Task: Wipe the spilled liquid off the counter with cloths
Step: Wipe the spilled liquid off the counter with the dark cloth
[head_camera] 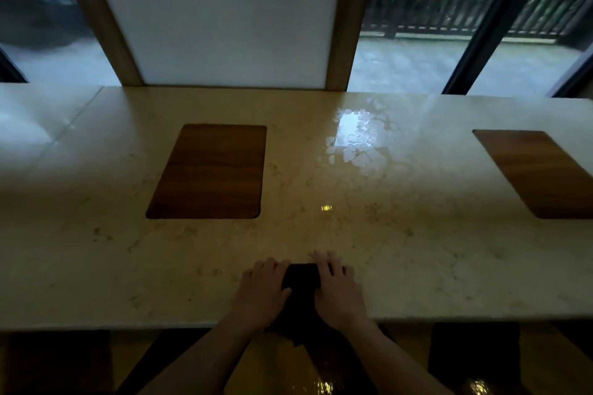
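**Op:** Spilled liquid (359, 141) sits toward the far edge of the counter (449, 250), right of the middle, as a patch of shiny beads and puddles. It lies between the two wooden inlays, the left inlay (208, 171) and the right inlay (539, 173), nearer the far edge than either.

**Desk:** And the cloth?

**Op:** Dark cloth (301, 279) is at the near edge, well apart from the spill. Part of it hangs over that edge.

**Desk:** What are my hands doing on it?

**Op:** I see the left hand (261, 290) resting on the cloth's left side, fingers spread and fairly straight, tips on the counter at the cloth's edge. The right hand (337, 289) lies on its right side, fingers likewise extended and flat, reaching past the cloth's far edge. Neither hand curls round it; both press down with relaxed, open fingers.

**Desk:** Anything else?

**Op:** Windows (449, 26) behind the far edge, and a white panel (224, 16) between them.
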A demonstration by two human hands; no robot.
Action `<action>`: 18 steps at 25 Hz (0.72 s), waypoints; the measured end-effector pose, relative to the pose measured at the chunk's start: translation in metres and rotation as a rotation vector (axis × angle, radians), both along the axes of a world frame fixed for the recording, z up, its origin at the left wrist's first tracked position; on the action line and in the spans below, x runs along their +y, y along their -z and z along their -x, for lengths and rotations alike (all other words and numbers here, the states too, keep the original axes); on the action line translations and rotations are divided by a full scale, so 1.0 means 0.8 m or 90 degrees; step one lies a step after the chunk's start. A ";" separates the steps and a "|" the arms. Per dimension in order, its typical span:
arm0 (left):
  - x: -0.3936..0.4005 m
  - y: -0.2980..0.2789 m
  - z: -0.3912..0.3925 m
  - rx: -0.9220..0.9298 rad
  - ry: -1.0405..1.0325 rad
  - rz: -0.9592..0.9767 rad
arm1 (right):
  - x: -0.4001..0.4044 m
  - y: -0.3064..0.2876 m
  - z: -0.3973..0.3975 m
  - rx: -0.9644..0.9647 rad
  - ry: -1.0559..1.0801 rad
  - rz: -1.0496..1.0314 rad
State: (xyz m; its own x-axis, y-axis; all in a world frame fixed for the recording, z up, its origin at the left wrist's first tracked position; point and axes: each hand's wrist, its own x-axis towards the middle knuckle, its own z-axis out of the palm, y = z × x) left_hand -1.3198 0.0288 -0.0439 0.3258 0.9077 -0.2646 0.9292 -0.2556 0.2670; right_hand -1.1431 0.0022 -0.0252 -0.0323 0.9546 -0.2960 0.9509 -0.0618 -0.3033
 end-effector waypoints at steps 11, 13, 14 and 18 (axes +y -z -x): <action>-0.038 -0.079 -0.060 -0.184 -0.103 0.089 | -0.034 -0.048 -0.102 0.060 0.018 0.010; -0.040 -0.106 -0.092 -0.230 -0.046 0.054 | -0.047 -0.078 -0.149 0.151 0.057 -0.022; -0.040 -0.121 -0.115 -0.258 -0.012 0.030 | -0.054 -0.097 -0.178 0.182 0.083 -0.059; -0.046 -0.177 -0.239 -0.366 0.068 -0.060 | -0.083 -0.169 -0.315 0.222 0.140 -0.215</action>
State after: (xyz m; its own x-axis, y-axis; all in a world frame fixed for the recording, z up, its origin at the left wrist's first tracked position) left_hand -1.1287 -0.0083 0.0973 0.4847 0.8726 0.0610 0.6099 -0.3871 0.6915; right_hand -0.8912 -0.0645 0.1103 0.1369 0.9904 0.0210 0.7653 -0.0923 -0.6371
